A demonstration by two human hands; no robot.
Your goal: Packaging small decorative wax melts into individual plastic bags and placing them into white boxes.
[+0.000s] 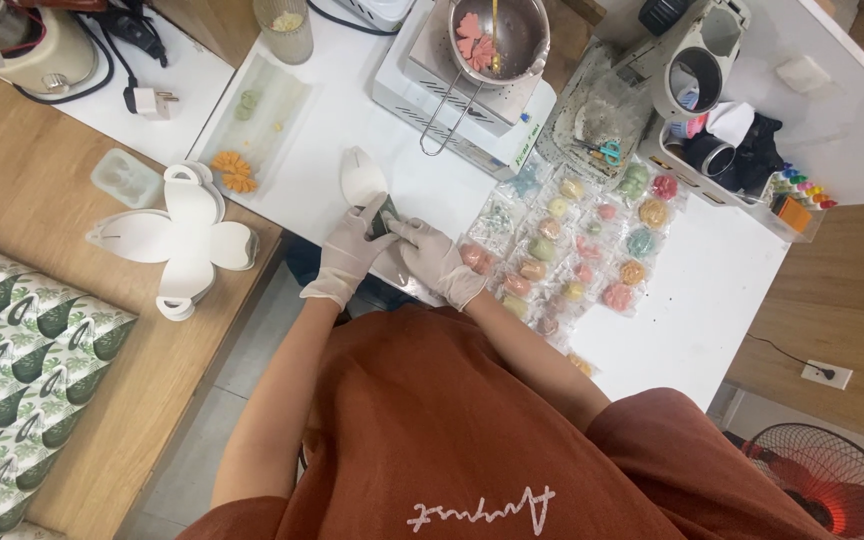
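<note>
Both white-gloved hands meet at the near edge of the white surface (pixel 332 130). The left hand (pixel 352 250) and right hand (pixel 432 258) pinch a small dark green flat piece (pixel 382 218) between their fingertips, just below a white teardrop-shaped card cutout (pixel 362 178). Its long axis seems to run slantwise, pointing up and away from the person. A steady, light two-sided pinch looks best, keeping the piece flat and uncreased.
</note>
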